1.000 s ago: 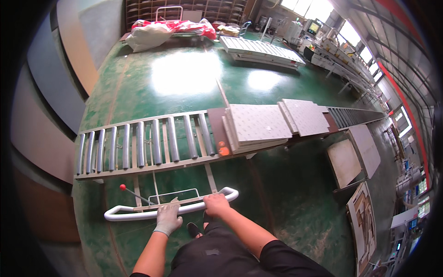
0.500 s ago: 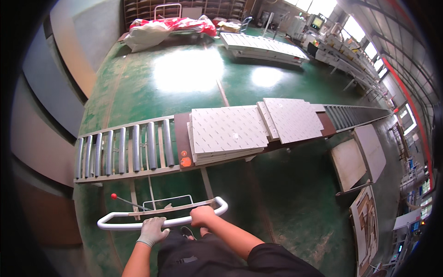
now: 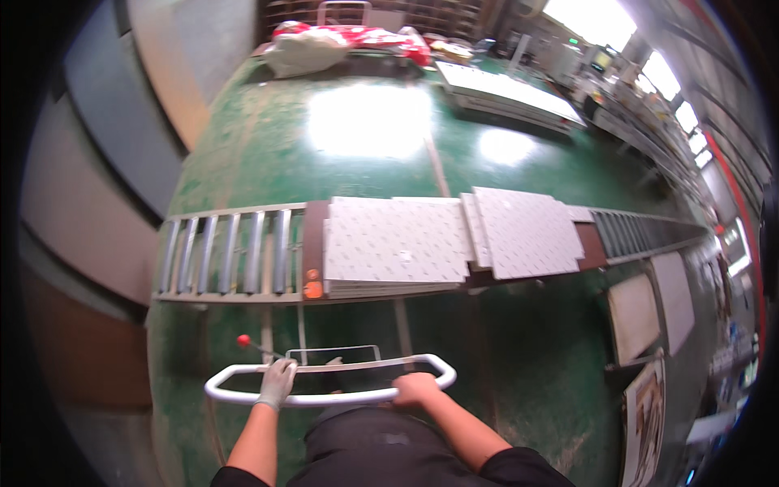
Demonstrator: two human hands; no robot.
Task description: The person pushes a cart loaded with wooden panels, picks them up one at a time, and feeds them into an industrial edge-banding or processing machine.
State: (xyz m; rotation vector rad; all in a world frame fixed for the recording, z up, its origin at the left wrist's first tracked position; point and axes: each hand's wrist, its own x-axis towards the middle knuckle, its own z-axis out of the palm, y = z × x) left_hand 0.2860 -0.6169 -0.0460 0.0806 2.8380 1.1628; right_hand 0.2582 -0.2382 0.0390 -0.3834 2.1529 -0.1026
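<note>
Step in hand: looks like steering by the white handle [image 3: 345, 399], between person and roller track [image 3: 208, 253]. Right grip [image 3: 416, 390] clenched round its right part; left grip [image 3: 277, 381] touching left part, can't tell if closed, near red-knobbed lever [image 3: 244, 341]. Next move calls for 2-handed, even hold. Handle: long, tubular, rounded-corner loop.

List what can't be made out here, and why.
Head view:
Bare right grip on the white tubular handle: fingertips hidden by the hand itself.
Brown flat board: partly hidden under stacked white patterned panels.
Grey machinery, upper right: details blurred.
Taupe flat panel, far left: outer end cut off by black rim.
</note>
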